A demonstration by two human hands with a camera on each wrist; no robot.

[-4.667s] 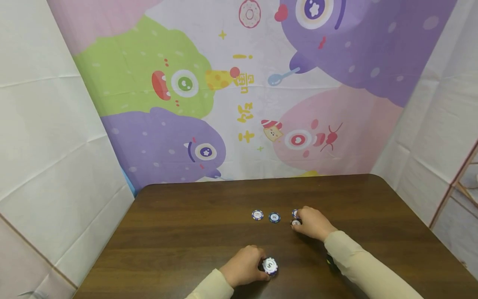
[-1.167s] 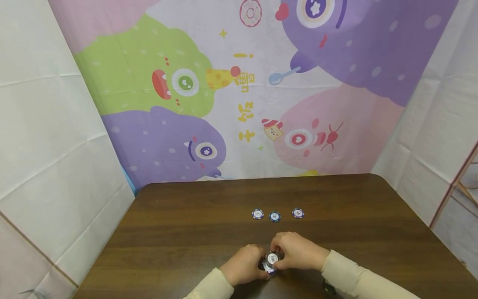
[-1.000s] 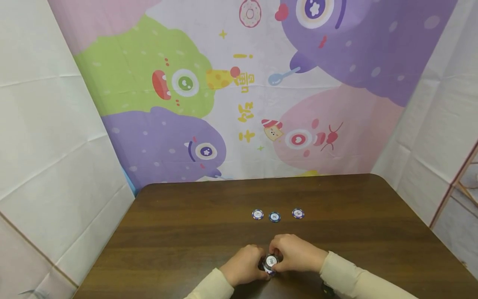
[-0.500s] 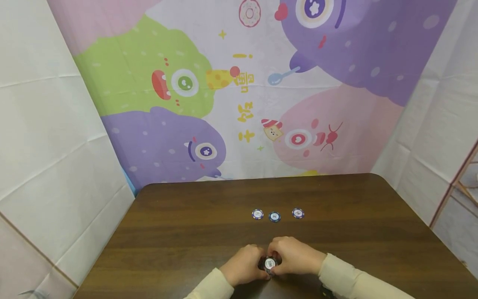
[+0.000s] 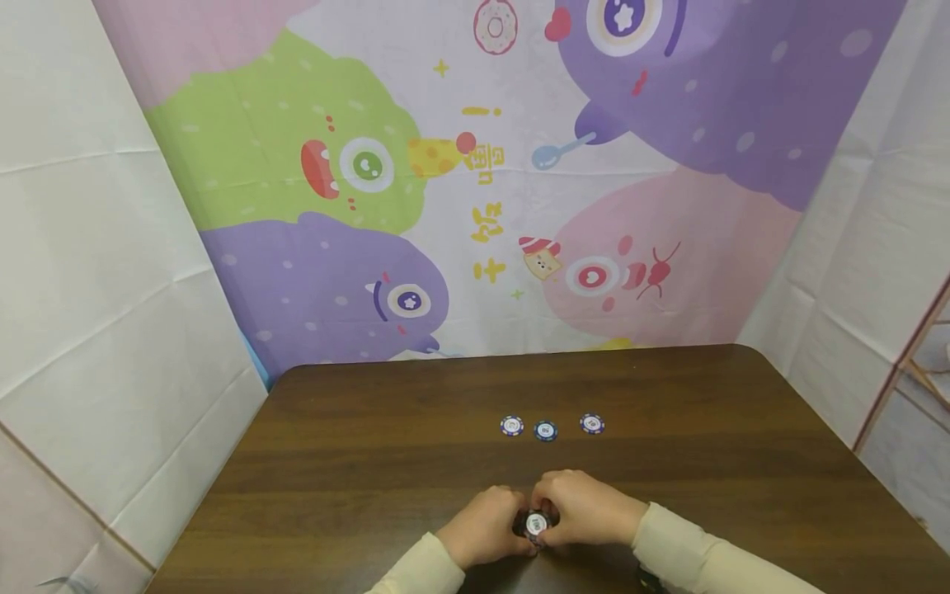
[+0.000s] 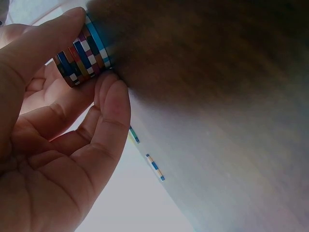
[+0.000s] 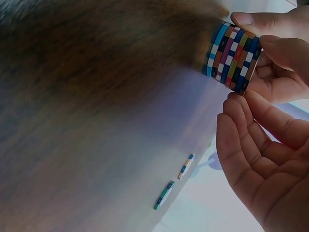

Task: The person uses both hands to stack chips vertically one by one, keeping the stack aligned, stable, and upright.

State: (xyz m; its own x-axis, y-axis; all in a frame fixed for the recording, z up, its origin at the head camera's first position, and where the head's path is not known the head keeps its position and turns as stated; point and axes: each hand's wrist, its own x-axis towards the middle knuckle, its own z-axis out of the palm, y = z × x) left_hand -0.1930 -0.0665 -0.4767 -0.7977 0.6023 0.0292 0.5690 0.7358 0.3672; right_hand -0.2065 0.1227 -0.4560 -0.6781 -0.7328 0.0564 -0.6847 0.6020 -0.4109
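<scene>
A stack of poker chips [image 5: 536,525] stood on the brown wooden table [image 5: 371,462] near its front edge, between the two hands. The left hand [image 5: 484,528] gripped the stack from its left side, with the thumb and a fingertip curled against the chip edges; the left wrist view showed this contact clearly on the striped rims [image 6: 83,52]. The right hand [image 5: 586,510] closed around the stack from the right. In the right wrist view, the fingertips [image 7: 241,100] met the near end of the stack [image 7: 232,56], while the palm stayed spread and apart from it. In the head view, both hands covered the sides of the stack, so only the top chip face was visible and its printed number was too small to read. The chip count could not be fixed from any view.

Three single chips lay flat farther back on the table, well apart from the hands: a left chip [image 5: 511,426], a middle chip [image 5: 545,431] just beside it, and a right chip [image 5: 591,424] set off by a gap. In both wrist views, only two showed, as thin edges. A cartoon monster backdrop [image 5: 475,181] hung behind the table. Cream sleeves [image 5: 698,553] were cut off at the lower frame edge.
</scene>
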